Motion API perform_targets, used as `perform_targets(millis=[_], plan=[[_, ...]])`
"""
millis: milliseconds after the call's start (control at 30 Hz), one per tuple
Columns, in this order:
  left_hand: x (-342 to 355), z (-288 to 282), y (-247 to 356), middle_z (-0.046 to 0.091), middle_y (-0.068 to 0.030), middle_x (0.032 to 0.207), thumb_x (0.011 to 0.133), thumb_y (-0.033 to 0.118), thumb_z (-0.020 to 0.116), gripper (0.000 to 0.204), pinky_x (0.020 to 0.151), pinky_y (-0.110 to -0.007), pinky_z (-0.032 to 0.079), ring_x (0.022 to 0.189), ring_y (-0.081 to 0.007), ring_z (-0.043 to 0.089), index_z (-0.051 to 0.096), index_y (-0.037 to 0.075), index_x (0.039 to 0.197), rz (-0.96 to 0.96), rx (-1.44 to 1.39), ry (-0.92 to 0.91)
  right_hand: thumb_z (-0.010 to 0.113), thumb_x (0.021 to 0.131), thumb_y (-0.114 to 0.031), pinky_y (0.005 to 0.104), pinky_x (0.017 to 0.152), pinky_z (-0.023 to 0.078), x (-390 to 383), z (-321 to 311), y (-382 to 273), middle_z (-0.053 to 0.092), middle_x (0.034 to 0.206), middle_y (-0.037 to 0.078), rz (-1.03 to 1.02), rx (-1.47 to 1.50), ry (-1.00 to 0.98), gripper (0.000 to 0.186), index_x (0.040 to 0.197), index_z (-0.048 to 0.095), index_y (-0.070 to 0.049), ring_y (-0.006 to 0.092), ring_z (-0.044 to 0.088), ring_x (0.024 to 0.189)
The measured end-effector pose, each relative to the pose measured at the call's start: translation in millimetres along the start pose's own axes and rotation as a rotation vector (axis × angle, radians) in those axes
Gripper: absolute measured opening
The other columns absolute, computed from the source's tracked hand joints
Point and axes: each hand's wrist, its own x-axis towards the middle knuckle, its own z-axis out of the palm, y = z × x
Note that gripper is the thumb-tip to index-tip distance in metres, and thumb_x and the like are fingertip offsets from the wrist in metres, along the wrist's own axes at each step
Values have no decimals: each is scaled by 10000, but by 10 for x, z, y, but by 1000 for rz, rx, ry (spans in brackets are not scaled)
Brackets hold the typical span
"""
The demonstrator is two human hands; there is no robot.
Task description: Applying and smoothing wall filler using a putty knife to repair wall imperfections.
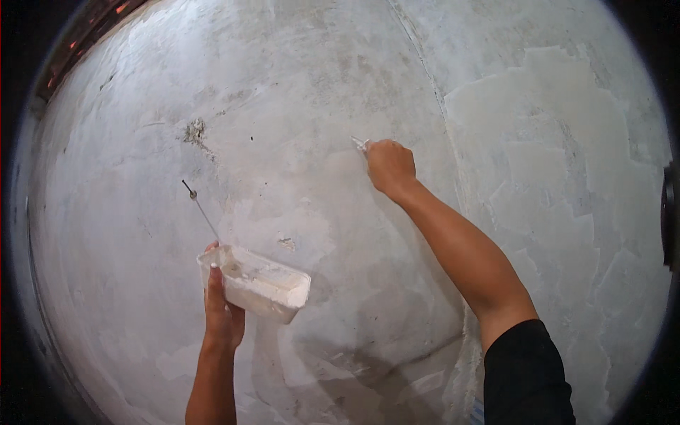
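My left hand [222, 303] grips a white rectangular tub [263, 285] caked with white putty, held out in front of a grey plastered wall [297, 127]. A thin metal rod [200, 210] sticks up out of the tub toward the upper left. My right hand [389, 167] is raised and closed around a small putty blade [360, 144], whose tip presses against the wall near the middle. The arm reaches up from the lower right with a black sleeve at the shoulder.
Lighter patches of fresh filler [559, 163] cover the wall's right side. A rough chipped spot [194, 132] marks the upper left. A thin seam [425, 71] runs down the wall right of centre. A dark edge [78, 42] shows at top left.
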Motion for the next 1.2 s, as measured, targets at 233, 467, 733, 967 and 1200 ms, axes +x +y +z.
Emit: perform_targets(millis=[233, 467, 733, 967, 1200], plan=[[-19, -23, 3, 273, -119, 1557, 951, 668, 440, 833, 1187, -510, 263, 1460, -336, 264, 160, 199, 1580, -22, 100, 71, 571, 896, -46, 463, 762, 571, 94, 18, -273, 709, 912, 213, 97, 80, -57, 164, 905, 728, -1, 371, 710, 888], [-141, -90, 138, 323, -98, 1520, 937, 630, 529, 820, 1175, -474, 293, 1437, -298, 304, 190, 227, 1566, -6, 118, 117, 554, 851, -3, 473, 795, 561, 28, 90, -576, 707, 924, 185, -145, 191, 34, 180, 927, 717, -22, 358, 700, 896], [-163, 15, 199, 321, -110, 1513, 922, 626, 550, 841, 1176, -483, 297, 1433, -308, 309, 188, 224, 1565, 52, 171, 142, 595, 882, -84, 440, 780, 562, 9, 504, -474, 700, 969, 155, -107, 86, 113, 168, 995, 713, -44, 341, 661, 982], [-136, 36, 173, 321, -118, 1512, 919, 631, 554, 855, 1180, -483, 290, 1432, -314, 312, 180, 217, 1566, -4, 165, 113, 658, 887, -234, 400, 808, 570, -653, 646, -834, 703, 953, 147, -436, 76, -11, 200, 932, 712, -46, 303, 661, 983], [-139, 53, 160, 335, -111, 1494, 927, 617, 560, 838, 1173, -482, 298, 1419, -307, 329, 188, 216, 1562, 8, 104, 56, 570, 937, -213, 443, 722, 553, -297, 377, -516, 700, 884, 164, -203, 70, 85, 219, 933, 706, -41, 328, 674, 839]])
